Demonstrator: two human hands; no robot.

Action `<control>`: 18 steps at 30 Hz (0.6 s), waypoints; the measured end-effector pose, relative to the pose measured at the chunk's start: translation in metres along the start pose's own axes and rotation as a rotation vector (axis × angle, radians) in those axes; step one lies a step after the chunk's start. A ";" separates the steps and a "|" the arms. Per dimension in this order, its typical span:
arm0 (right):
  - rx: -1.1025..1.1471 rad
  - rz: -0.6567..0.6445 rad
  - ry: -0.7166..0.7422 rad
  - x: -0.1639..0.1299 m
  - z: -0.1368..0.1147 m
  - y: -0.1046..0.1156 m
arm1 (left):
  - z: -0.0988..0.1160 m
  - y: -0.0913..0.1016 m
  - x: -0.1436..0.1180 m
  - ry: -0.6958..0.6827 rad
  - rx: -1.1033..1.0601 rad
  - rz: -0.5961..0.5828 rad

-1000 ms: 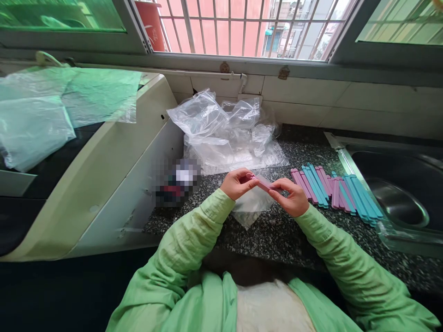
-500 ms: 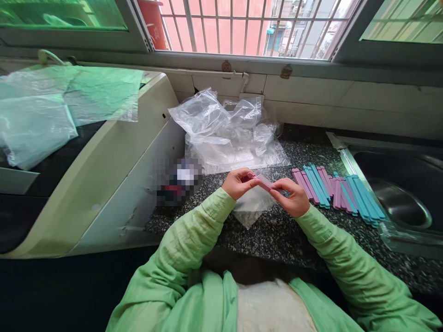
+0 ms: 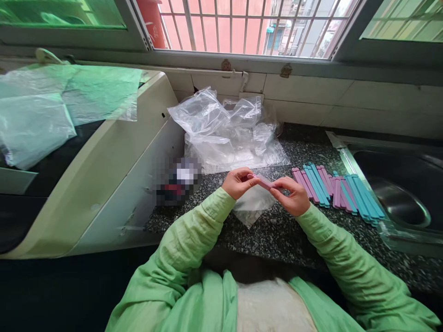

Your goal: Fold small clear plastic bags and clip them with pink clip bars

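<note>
Both hands up over the bench (image 3: pixel 277 240), working one pink sealing clip (image 3: pixel 264 181) across the mouth of a small clear bag (image 3: pixel 252 205). Left hand (image 3: pixel 238 182) grip pinched shut on clip's left end, right hand (image 3: pixel 293 197) pinched on its right end. Step looks like fitting clip onto bag. Next likely needs even squeeze along the clip. Pink and blue clips (image 3: pixel 337 191) lie right, near sink (image 3: pixel 398 193).

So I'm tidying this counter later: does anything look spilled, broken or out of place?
Nothing looks spilled or broken. The pink and blue clips lie in a loose, uneven row by the sink, and crumpled clear bags are heaped against the wall. Both hands, left hand and right hand, hold a pink clip on a small bag.
</note>
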State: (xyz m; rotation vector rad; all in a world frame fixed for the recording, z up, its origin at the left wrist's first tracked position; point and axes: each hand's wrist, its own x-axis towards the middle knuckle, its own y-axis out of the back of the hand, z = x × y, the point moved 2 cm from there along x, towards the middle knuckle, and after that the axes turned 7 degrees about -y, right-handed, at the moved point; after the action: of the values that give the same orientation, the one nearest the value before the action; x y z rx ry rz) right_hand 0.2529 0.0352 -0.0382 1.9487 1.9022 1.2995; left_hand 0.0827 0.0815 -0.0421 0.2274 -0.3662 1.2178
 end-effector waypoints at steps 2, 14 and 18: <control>0.004 0.000 -0.005 0.000 0.000 0.000 | -0.001 0.000 0.000 0.011 0.000 0.002; 0.043 0.072 -0.090 0.002 0.002 0.017 | -0.005 -0.001 0.000 0.121 -0.001 -0.146; 0.063 0.088 -0.152 0.003 0.006 0.022 | -0.006 -0.002 0.000 0.126 0.007 -0.163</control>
State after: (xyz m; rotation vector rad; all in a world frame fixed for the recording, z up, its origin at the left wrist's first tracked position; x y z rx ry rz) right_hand 0.2727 0.0361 -0.0269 2.1177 1.8254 1.0886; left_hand 0.0852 0.0830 -0.0481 0.1816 -0.2289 1.0667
